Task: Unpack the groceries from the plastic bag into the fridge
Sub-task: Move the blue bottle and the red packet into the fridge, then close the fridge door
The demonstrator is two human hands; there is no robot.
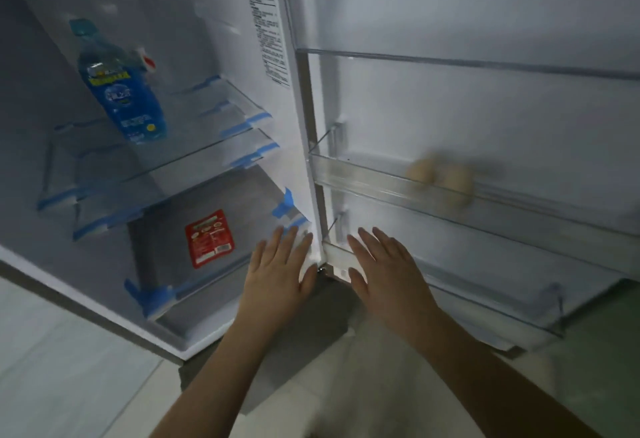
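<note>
The fridge [298,133] stands open in front of me. A blue bottle [121,88] stands upright on the upper glass shelf [194,147]. A red flat packet [209,237] lies on the bottom of the compartment. Two pale eggs [440,178], blurred, rest in the middle door rack [381,183]. My left hand [280,263] and my right hand [384,264] are stretched out flat, palms down and fingers apart, near the hinge edge at the lower door rack. Neither holds anything. The plastic bag is not in view.
The open door [485,98] carries several clear racks at the right. Blue tape strips [152,295] sit on the shelf and drawer edges. Pale tiled floor [69,368] lies below the fridge.
</note>
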